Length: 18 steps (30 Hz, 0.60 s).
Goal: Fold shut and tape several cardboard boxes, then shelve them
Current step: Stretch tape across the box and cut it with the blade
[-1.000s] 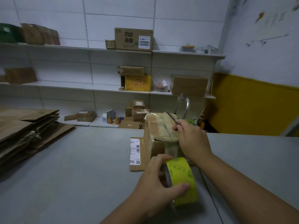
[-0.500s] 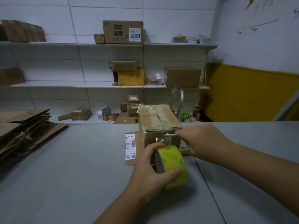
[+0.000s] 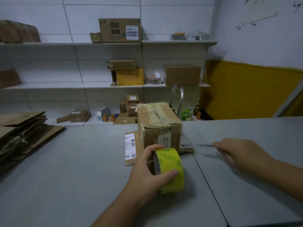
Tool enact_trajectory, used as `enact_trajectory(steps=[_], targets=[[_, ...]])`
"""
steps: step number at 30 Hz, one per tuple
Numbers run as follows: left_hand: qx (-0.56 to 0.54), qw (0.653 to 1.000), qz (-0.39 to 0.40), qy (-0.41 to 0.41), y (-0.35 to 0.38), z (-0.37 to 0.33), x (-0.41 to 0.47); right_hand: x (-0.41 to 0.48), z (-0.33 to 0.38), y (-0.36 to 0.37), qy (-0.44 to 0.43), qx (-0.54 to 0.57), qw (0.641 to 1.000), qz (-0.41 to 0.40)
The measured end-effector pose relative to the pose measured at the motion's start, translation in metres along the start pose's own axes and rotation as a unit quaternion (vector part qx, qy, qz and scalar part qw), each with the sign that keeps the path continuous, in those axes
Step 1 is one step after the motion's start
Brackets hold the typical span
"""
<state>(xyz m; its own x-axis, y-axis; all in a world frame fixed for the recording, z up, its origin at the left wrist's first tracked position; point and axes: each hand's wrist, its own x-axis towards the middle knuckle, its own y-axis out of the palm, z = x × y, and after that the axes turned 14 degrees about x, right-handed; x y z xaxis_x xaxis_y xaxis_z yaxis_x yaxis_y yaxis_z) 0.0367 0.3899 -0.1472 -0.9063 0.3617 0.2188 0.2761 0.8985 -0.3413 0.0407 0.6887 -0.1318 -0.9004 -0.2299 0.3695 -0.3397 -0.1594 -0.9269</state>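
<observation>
The left hand (image 3: 146, 173) wraps a roll of yellow-green packing tape (image 3: 170, 169), thumb curled across the glossy outer band and the other fingers over the top rim; the roll's grey cardboard core edge faces the palm. Just beyond those fingertips stands the cardboard box (image 3: 158, 123), a squat brown cuboid with creased, worn walls, its top flaps folded shut under a wide strip of shiny, wrinkled tape running front to back and down the near face. A white label is stuck on that near face. Beneath the box lies a flattened cardboard piece (image 3: 131, 149) with a white printed shipping label, showing left of the fingers.

The right hand (image 3: 237, 154) lies low over the smooth grey table (image 3: 65, 169), well to the right of the box, fingers closed narrowly around a thin metal blade (image 3: 206, 145) whose point sticks out leftward past the fingertips. Far left of both hands sits a ragged stack of flattened cardboard (image 3: 24, 128).
</observation>
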Motion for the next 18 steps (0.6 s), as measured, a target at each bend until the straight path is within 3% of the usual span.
enact_trajectory(steps=[4,6,8,9,11,13,15,18], targets=[[-0.014,1.0,0.012,0.006,0.004,-0.003,-0.004,-0.021,-0.01,0.019,0.102,0.047,0.993,0.027],[-0.018,1.0,0.018,0.011,0.005,-0.005,-0.006,-0.021,-0.002,0.022,0.124,0.055,0.991,-0.016],[-0.012,0.999,0.018,0.027,0.005,-0.007,-0.008,-0.015,0.025,0.013,0.158,0.174,0.968,-0.089],[-0.008,0.999,0.016,0.038,0.005,-0.008,-0.009,-0.009,0.044,0.008,0.176,0.287,0.935,-0.108],[-0.008,0.999,0.014,0.045,0.007,-0.01,-0.011,0.006,0.082,0.002,0.217,0.529,0.819,-0.044],[-0.008,0.999,0.012,0.041,0.009,-0.011,-0.012,0.017,0.107,0.008,0.217,0.648,0.729,0.036],[-0.007,0.999,0.012,0.041,0.01,-0.013,-0.013,0.022,0.121,0.012,0.196,0.701,0.685,0.035],[-0.039,0.999,0.002,0.027,0.008,-0.013,-0.014,0.026,0.125,0.014,0.181,0.746,0.64,-0.035]])
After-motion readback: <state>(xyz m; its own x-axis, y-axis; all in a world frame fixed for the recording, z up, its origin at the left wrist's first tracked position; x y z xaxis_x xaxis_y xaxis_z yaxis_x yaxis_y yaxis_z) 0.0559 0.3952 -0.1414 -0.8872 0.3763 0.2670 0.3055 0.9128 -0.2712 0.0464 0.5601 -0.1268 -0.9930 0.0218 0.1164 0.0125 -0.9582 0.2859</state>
